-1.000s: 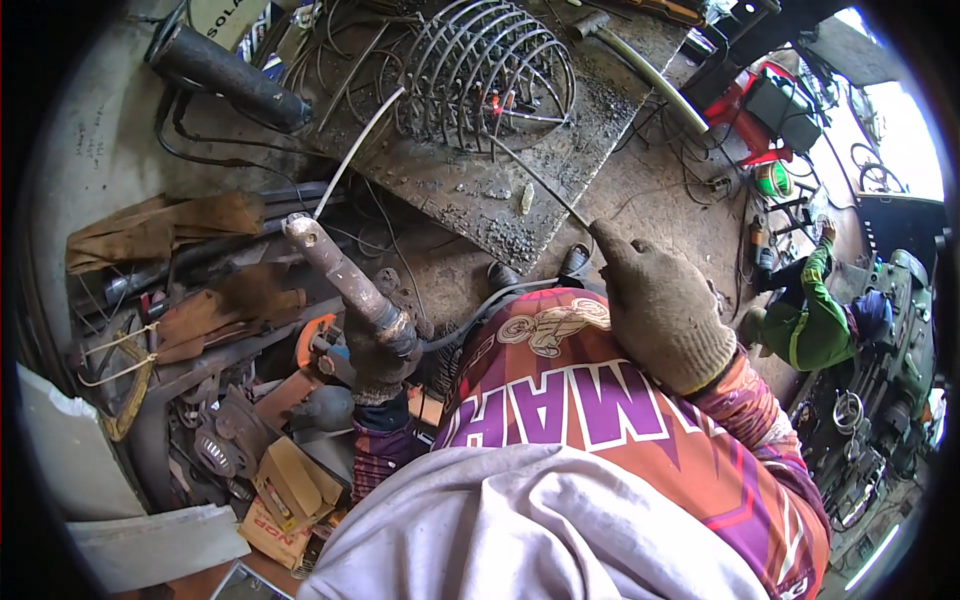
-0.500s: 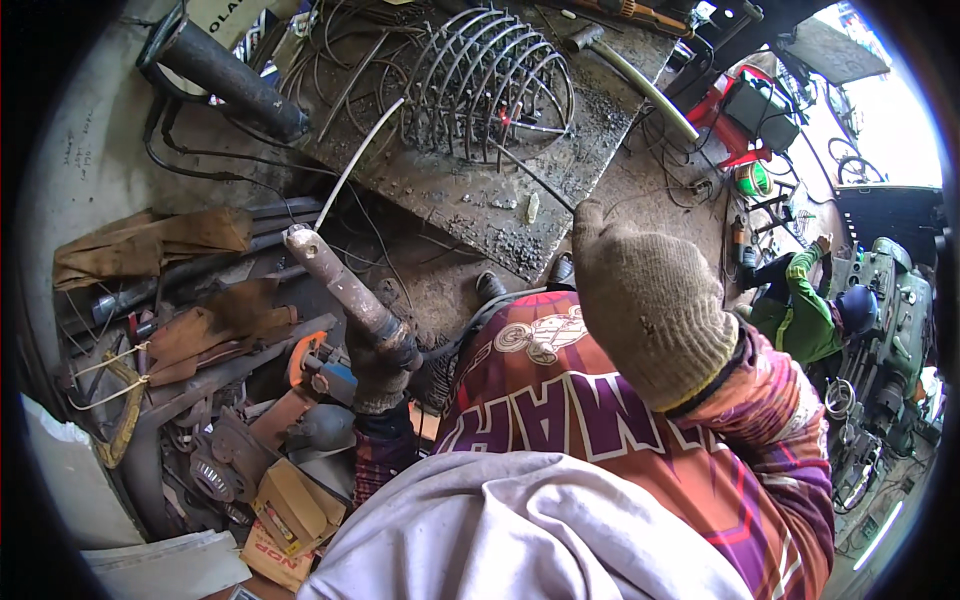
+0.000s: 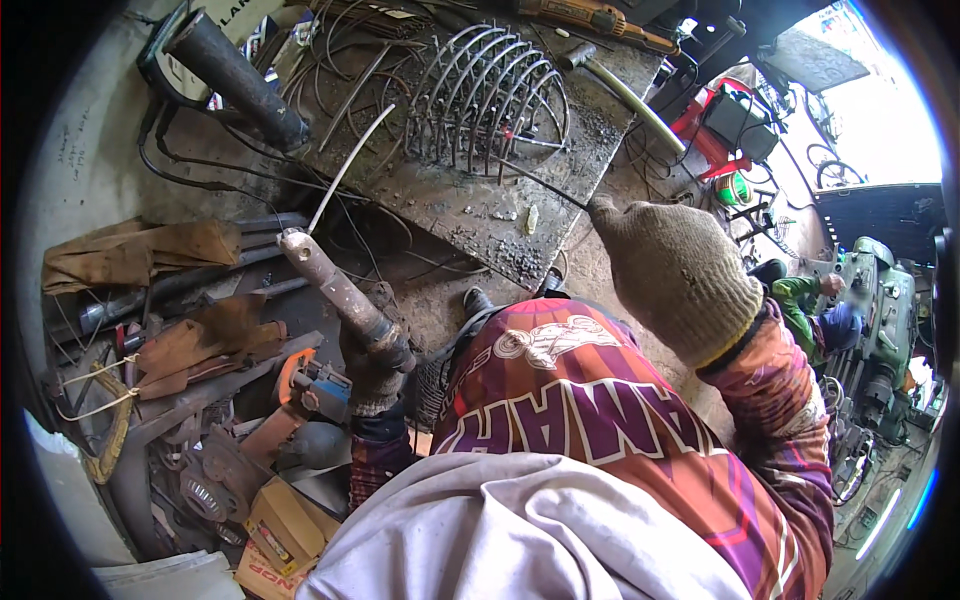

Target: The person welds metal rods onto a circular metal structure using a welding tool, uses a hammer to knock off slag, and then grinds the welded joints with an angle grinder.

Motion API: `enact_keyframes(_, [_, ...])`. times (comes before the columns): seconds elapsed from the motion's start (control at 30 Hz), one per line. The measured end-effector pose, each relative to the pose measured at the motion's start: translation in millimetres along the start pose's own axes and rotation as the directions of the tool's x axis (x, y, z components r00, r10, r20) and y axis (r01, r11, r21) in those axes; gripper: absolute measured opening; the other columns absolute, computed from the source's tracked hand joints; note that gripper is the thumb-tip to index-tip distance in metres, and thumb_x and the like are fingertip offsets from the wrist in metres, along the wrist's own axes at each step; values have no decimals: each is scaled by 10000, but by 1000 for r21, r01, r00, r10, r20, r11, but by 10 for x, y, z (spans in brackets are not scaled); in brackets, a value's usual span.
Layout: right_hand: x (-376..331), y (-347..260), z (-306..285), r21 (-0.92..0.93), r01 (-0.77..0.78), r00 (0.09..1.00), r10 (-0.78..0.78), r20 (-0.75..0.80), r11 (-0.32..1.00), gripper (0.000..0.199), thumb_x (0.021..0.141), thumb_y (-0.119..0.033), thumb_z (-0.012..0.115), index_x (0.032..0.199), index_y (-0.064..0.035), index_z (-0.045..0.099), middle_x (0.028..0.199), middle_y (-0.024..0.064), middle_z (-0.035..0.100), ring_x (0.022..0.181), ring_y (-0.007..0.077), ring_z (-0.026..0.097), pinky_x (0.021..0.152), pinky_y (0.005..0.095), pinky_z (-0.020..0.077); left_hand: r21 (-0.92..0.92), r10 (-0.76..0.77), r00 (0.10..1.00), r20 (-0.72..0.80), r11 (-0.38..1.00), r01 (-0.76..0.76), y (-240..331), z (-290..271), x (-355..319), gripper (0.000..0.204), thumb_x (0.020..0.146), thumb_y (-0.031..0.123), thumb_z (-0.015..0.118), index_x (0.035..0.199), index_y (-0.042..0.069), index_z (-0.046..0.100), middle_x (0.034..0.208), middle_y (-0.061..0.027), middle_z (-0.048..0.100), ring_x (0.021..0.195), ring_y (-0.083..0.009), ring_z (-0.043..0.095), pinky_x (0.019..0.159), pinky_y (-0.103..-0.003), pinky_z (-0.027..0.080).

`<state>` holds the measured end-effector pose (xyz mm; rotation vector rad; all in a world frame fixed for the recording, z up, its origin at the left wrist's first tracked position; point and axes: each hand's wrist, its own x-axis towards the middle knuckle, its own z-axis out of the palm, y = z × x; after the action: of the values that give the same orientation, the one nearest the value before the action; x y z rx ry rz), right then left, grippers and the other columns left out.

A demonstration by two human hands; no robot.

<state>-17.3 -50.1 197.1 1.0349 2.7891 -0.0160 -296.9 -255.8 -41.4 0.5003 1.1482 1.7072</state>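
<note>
My left hand (image 3: 372,378), in a dark glove, is closed around a rusty electrode holder (image 3: 335,290). A pale welding rod (image 3: 345,165) sticks out of the holder and reaches up over the steel plate table (image 3: 450,215). My right hand (image 3: 675,275), in a beige knit glove, is raised in a fist above my chest. A thin dark wire (image 3: 540,182) runs from its fingers toward the domed wire frame (image 3: 490,95) standing on the plate. Both hands are short of the frame.
A black pipe (image 3: 235,80) lies at the plate's far left and an orange power tool (image 3: 600,17) at its far edge. Brown rags (image 3: 140,250), scrap and cardboard boxes (image 3: 285,520) crowd the left. A red machine (image 3: 720,120) and a person in green (image 3: 810,300) are on the right.
My right hand has lifted up and to the right with the thin wire, coming closer to the camera. The electrode holder in my left hand has tilted slightly.
</note>
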Motion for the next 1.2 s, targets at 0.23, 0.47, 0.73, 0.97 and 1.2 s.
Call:
enact_keyframes(0.23, [34, 308, 129, 119, -118, 983, 99, 157, 986, 515, 922, -137, 595, 1435, -189, 611, 755, 164, 667, 687, 374, 676, 608, 513, 517, 516, 221, 975, 4, 835, -191, -137, -338, -101, 273, 1060, 257, 593, 1261, 81, 538, 839, -22, 613, 650, -154, 650, 563, -318, 560])
enact_keyframes(0.47, [10, 557, 301, 122, 2, 996, -12, 86, 993, 517, 928, -145, 593, 1442, -194, 606, 743, 160, 664, 681, 375, 670, 602, 506, 514, 637, 188, 981, -54, 763, -111, -390, -657, -280, 303, 1096, 322, 529, 1301, 99, 531, 897, -27, 621, 744, -169, 663, 639, -345, 576])
enact_keyframes(0.73, [34, 744, 316, 153, 27, 992, -46, 121, 988, 482, 932, -173, 563, 1409, -188, 627, 779, 163, 707, 721, 368, 711, 624, 494, 559, 806, 279, 955, 99, 541, -241, -325, -450, -271, 361, 1085, 365, 525, 1336, 105, 525, 927, -47, 617, 751, -200, 659, 643, -358, 573])
enact_keyframes(0.97, [93, 982, 454, 115, 152, 984, -161, 74, 982, 506, 921, -165, 585, 1425, -185, 616, 750, 160, 685, 716, 368, 705, 616, 491, 551, -51, -30, 999, -13, 998, 30, -180, 6, -251, 329, 1077, 352, 539, 1280, 93, 544, 849, -45, 607, 664, -205, 641, 593, -353, 558])
enact_keyframes(1.2, [167, 1160, 470, 165, 235, 970, -242, 25, 958, 492, 937, -169, 591, 1428, -175, 612, 733, 154, 671, 703, 373, 691, 623, 493, 544, -357, -178, 980, -84, 924, 137, -162, 33, -328, 267, 1073, 333, 541, 1164, 82, 551, 764, -44, 582, 571, -189, 597, 484, -344, 488])
